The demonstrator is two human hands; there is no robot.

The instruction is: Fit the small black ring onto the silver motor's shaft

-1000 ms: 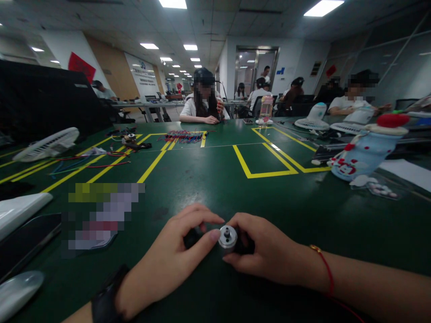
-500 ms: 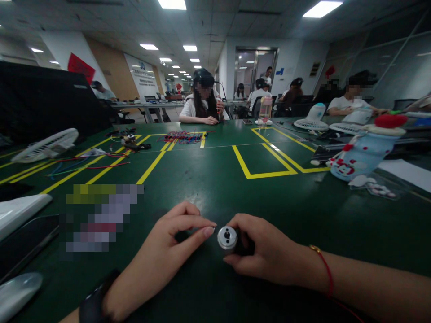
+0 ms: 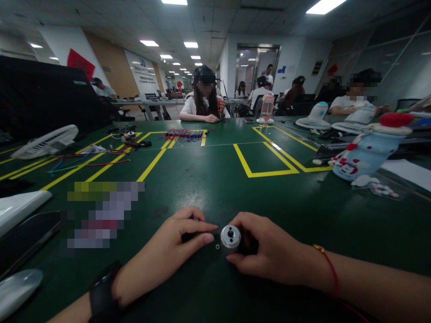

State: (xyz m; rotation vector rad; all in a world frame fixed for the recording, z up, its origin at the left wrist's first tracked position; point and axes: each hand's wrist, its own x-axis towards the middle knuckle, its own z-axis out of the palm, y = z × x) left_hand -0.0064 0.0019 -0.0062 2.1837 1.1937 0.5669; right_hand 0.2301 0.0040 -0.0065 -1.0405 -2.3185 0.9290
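A silver metal cylinder [image 3: 230, 237] with a dark centre hole and two smaller holes in its top stands upright on the green table. My right hand [image 3: 266, 249] has its thumb and fingers wrapped around the cylinder from the right. Just left of the cylinder lies a tiny metal ring [image 3: 217, 246] on the tabletop. My left hand [image 3: 183, 237] is beside them, thumb and index finger apart and nothing between them, the fingertips close above the ring.
A bundle of red and blue wires [image 3: 186, 135] lies across the table, where a person [image 3: 204, 101] sits. Yellow tape [image 3: 272, 173] marks the green surface. At right stands a blue bottle [image 3: 368, 152]; at left are a white fan [image 3: 47, 141] and a mouse [image 3: 20, 287].
The thumb and index finger of my left hand have parted from a pinch. The tiny ring now shows on the table beside the cylinder. My right hand keeps its hold.
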